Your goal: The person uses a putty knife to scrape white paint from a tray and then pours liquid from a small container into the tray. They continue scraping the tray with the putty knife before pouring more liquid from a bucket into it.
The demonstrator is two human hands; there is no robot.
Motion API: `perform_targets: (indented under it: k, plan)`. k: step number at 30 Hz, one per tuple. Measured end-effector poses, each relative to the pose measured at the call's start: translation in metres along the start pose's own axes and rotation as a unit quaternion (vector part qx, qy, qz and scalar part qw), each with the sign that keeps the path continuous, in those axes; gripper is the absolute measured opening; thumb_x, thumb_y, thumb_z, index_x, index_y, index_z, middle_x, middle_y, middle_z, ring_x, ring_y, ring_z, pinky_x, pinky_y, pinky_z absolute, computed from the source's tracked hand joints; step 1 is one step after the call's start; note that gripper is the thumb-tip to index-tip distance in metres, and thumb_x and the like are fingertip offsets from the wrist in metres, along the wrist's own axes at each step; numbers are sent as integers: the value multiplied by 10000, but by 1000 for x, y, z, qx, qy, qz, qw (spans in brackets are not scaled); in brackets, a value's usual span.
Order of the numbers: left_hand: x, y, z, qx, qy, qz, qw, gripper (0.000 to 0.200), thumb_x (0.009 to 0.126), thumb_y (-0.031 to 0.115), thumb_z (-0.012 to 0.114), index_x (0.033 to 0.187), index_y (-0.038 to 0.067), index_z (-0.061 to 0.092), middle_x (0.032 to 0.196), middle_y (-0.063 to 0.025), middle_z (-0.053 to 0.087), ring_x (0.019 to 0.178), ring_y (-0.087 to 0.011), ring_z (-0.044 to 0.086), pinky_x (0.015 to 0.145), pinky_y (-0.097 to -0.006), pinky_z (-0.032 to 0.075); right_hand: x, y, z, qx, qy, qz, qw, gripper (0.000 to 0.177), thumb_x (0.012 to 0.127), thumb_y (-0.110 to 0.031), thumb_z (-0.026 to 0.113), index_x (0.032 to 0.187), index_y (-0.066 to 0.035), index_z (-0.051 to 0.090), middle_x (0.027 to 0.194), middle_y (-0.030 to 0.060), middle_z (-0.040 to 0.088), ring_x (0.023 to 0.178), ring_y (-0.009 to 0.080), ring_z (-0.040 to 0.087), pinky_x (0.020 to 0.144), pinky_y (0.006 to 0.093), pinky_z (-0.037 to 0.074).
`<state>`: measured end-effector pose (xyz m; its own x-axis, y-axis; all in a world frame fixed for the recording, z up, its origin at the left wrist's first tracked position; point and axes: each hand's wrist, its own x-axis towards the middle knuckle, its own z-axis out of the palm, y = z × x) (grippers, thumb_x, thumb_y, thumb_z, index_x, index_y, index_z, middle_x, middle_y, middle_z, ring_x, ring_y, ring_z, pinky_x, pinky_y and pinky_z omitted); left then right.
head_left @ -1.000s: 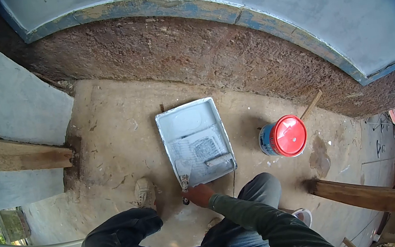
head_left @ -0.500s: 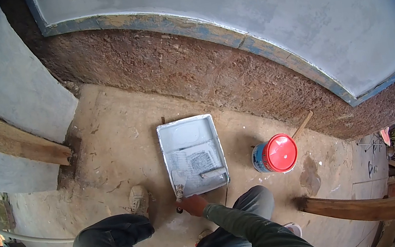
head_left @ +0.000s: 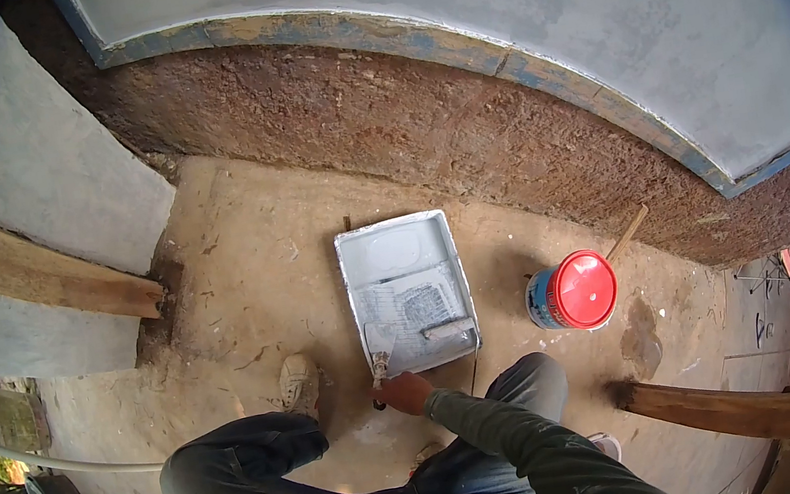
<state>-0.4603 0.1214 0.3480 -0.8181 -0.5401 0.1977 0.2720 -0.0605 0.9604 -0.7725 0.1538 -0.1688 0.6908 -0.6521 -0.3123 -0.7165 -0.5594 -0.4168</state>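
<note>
- A pale grey wall (head_left: 445, 28) is filling the top of the frame, with a worn blue-and-tan border strip (head_left: 334, 30) running along its lower edge and a rough brown band (head_left: 376, 113) showing beneath.
- A stained concrete floor (head_left: 245, 258) is spreading across the centre.
- The person's legs, in dark trousers (head_left: 246, 480), are bending across the bottom of the frame, and a light shoe (head_left: 299, 380) is resting left of bottom centre.
- Two wooden posts are standing out, one (head_left: 46, 276) at the left and one (head_left: 730, 405) at lower right.
- A green sleeve (head_left: 508, 438) is reaching up from the bottom right toward the centre.
- A paint tray (head_left: 399, 275) coated in whitish-grey paint is lying on the floor just below the frame's centre.
- A blue paint bucket (head_left: 545, 300) with a red lid (head_left: 587, 288) is standing to the right of the tray, well apart from it.
- A wooden stick (head_left: 628, 230) is slanting up behind the bucket.
- The right hand (head_left: 403, 391) is curling its fingers closed around the handle of a paint-smeared scraper (head_left: 381, 338), whose blade is extending over the tray's lower-left corner.
- The left hand is lying beyond the frame, so I cannot tell its state.
- A paint-covered cylinder (head_left: 449, 327), perhaps a roller, is lying in the tray's lower right.
</note>
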Motion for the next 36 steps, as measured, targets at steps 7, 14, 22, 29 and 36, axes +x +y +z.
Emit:
perform_targets:
  k: [7,14,22,29,36]
  plan:
    - [67,-61,-9,483,129,-401,768,319,853,234,631,1106,57,548,1049,-150,629,795,-259,668,618,-339,526,-9,1,-68,39,103,12,994,337,854,-220,624,1179,-174,548,797,95,623,688,296,658,566,416,513]
    - [90,-184,-43,592,68,-246,764,270,825,243,643,988,73,512,833,-119,586,628,-330,621,536,-418,498,-4,45,-116,146,371,182,899,322,867,-272,659,1124,-94,581,895,140,663,721,341,647,621,427,510]
    - [72,-234,-60,592,56,-324,735,282,818,244,661,995,93,501,846,-128,598,721,-355,619,619,-421,500,-30,138,-158,309,467,337,757,356,901,-337,627,1015,-1,589,758,148,660,657,224,678,621,336,510]
    - [65,-233,-72,586,80,-300,749,280,820,232,656,1011,91,507,839,-130,591,736,-351,619,621,-425,503,-29,199,-162,297,491,334,747,362,906,-341,620,1013,1,578,796,143,676,665,224,684,635,336,525]
    - [62,-229,-73,601,115,-258,747,282,809,216,662,1012,85,517,795,-108,598,684,-295,647,592,-402,517,-14,238,-150,383,455,371,713,369,888,-355,647,1058,-33,582,852,87,662,705,177,672,569,314,528]
